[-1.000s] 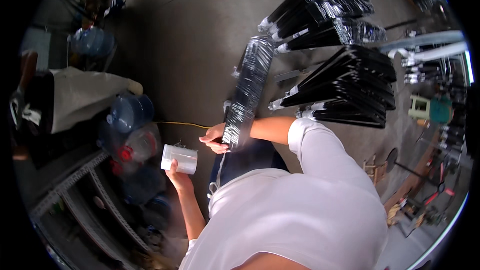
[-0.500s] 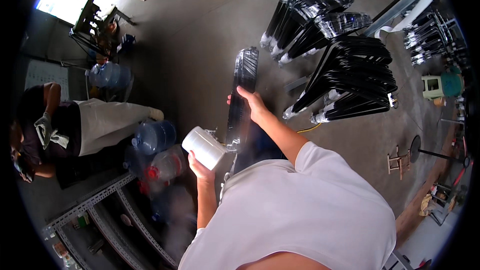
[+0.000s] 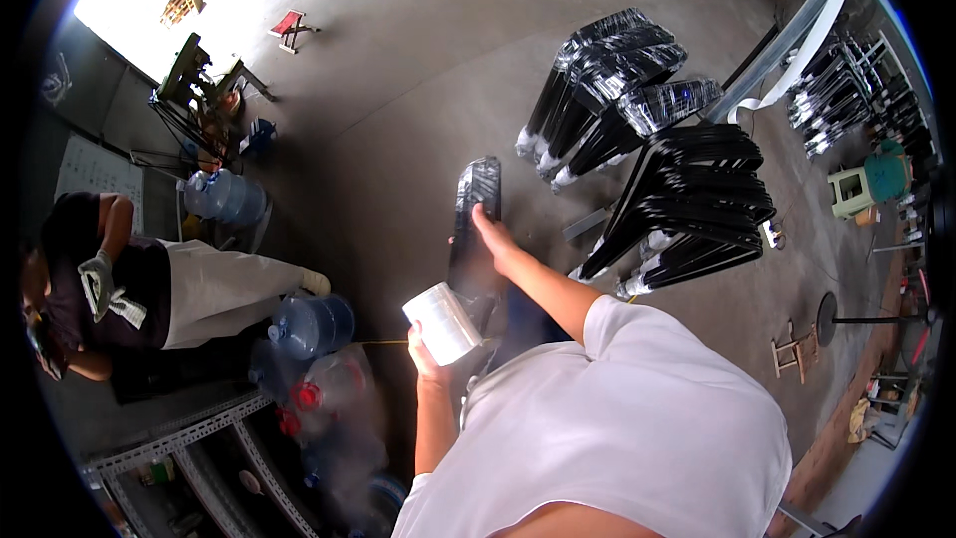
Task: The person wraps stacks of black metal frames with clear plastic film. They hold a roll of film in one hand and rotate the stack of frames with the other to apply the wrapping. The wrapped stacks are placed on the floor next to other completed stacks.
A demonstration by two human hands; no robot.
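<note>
My left hand [image 3: 425, 356] is closed round a white roll of plastic stretch film [image 3: 444, 323], low and close to my body. Just ahead and to the right, my right hand [image 3: 495, 238] grips a long black frame piece [image 3: 479, 183]. Its thumb lies along the near face, and fingertips show past the left edge. Clear, shiny film covers the far end of this piece. The end nearest my body is blurred and partly hidden behind the roll.
Film-wrapped black frames [image 3: 607, 65] and a stack of black bent frames [image 3: 687, 184] stand at the right. Water jugs [image 3: 312, 326] and a metal rack [image 3: 179, 430] are at the lower left. A person with gloves [image 3: 98, 284] is at the far left.
The roll and my left hand have shifted right, closer to the black piece. My right hand and the piece sit lower in view. The whole view has tilted, showing more floor ahead.
</note>
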